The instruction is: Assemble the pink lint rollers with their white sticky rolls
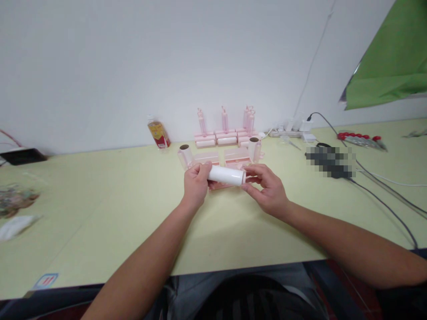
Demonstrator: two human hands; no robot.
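Observation:
A white lint roller [227, 175] lies across between my hands, a little above the table and tilted slightly down to the right. My left hand [196, 184] is closed round its left end, with the thumb on top. At the other end, where a pink rim shows, the thumb and fingers of my right hand [268, 189] pinch the edge. Just behind are pink plastic covers [237, 154], partly hidden by the roller and my hands. Two sticky-paper rolls with brown cores, a left roll [185, 154] and a right roll [254, 146], stand upright beside these covers.
Several pink-handled lint rollers [227, 138] are lined up by the wall. A bottle with a yellow and red label [159, 134] stands left of them. To the right are a power strip [287, 133], red-capped items [360, 138], a dark device [330, 162] and cables.

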